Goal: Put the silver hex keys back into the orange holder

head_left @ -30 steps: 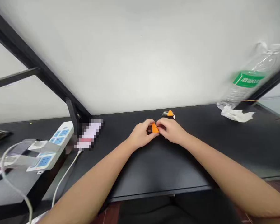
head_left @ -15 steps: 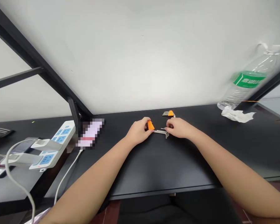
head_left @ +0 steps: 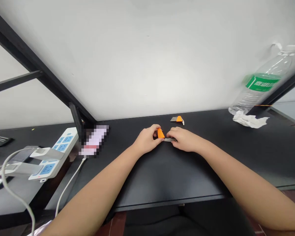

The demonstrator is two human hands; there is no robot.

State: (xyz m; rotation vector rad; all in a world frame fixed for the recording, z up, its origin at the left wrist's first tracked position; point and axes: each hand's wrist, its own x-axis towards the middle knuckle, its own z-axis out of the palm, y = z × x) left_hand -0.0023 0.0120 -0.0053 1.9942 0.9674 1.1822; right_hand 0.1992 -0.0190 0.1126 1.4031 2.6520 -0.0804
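My left hand (head_left: 147, 141) pinches an orange plastic holder (head_left: 160, 133) on the black table (head_left: 162, 170). Several silver hex keys (head_left: 169, 140) stick out of the holder to the right. My right hand (head_left: 183, 139) is closed over their far ends, with the fingers curled round them. A second orange holder with hex keys (head_left: 177, 119) lies by itself on the table just behind my hands, near the wall.
A clear water bottle with a green label (head_left: 259, 85) leans at the back right, with a crumpled white tissue (head_left: 249, 120) beside it. A white and blue power strip (head_left: 56, 154) with white cables sits at the left. A blurred-out object (head_left: 94, 141) lies by the black frame post.
My hands pulled apart so the hex keys showed between holder and right hand, then my right hand slid back left over the keys toward the holder.
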